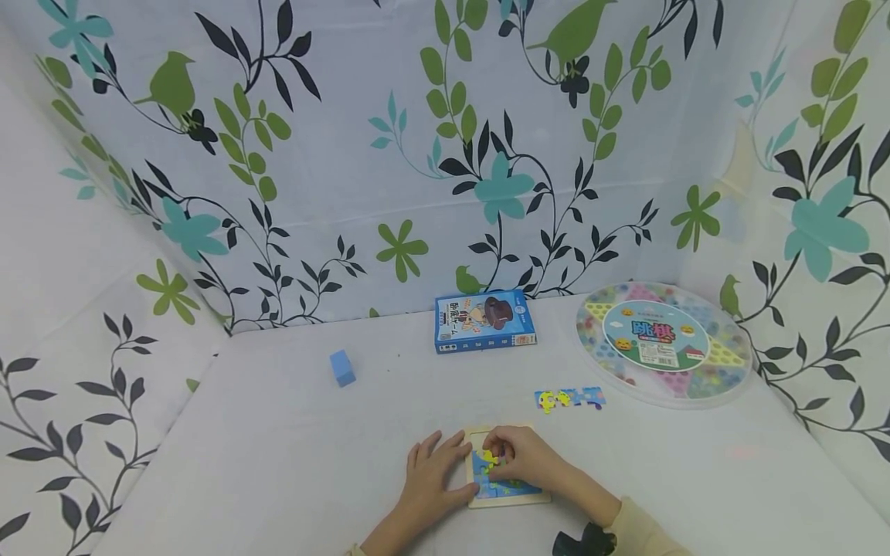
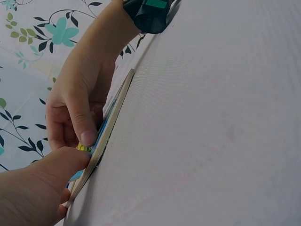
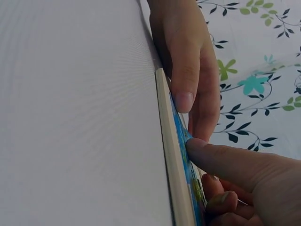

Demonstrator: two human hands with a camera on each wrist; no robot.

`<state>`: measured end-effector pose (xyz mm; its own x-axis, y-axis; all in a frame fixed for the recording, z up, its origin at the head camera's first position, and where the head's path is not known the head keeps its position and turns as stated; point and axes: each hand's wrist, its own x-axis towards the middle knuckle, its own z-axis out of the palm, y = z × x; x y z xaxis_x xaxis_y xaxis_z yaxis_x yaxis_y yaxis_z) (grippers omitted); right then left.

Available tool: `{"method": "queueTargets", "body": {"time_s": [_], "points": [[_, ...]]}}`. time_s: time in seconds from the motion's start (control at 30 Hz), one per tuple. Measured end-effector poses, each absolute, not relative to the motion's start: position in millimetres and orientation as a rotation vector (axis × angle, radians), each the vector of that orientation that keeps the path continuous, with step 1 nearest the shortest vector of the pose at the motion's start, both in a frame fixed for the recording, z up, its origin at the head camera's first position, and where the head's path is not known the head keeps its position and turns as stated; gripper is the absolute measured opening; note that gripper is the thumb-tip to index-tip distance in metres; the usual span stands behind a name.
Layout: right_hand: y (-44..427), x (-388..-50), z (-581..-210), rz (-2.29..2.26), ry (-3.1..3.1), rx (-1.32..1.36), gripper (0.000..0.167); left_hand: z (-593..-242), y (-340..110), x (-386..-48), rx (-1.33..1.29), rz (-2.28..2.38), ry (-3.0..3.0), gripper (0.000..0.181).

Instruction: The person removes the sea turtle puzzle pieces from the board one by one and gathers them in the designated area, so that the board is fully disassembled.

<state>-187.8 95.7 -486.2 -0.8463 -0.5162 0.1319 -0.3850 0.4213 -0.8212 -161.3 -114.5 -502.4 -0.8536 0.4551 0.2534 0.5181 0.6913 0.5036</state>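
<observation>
Puzzle (image 1: 510, 501) in wooden frame, flat on white worktop (image 1: 278, 463), between the two hands. Left hand (image 1: 434, 475): grip slack, fingers spread, thumb touching the puzzle's left edge. Right hand (image 1: 524, 461): fingers curled over the puzzle, thumb on its surface; whether the grip pinches a piece, cannot tell. Loose pieces (image 1: 577, 396) just beyond puzzle, to its right. Blue box (image 1: 485, 346) farther behind puzzle. Round game (image 1: 657, 335) beyond puzzle, well right; blue block (image 1: 342, 368) beyond, well left.

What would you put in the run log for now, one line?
left grip: touching wooden frame | right grip: at puzzle, any held piece unclear | other pieces: on table, outside frame
</observation>
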Motion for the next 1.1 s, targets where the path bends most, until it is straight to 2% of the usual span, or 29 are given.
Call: {"method": "queueTargets", "body": {"time_s": [0.3, 1.1], "points": [[96, -188, -485, -1.39, 2.547, -0.826, 0.025, -501, -115, -160, -0.8, -0.889, -2.79, 0.055], [110, -184, -477, -1.449, 2.472, -0.857, 0.026, -500, -115, -161, -0.806, -0.862, -2.796, 0.055]]}}
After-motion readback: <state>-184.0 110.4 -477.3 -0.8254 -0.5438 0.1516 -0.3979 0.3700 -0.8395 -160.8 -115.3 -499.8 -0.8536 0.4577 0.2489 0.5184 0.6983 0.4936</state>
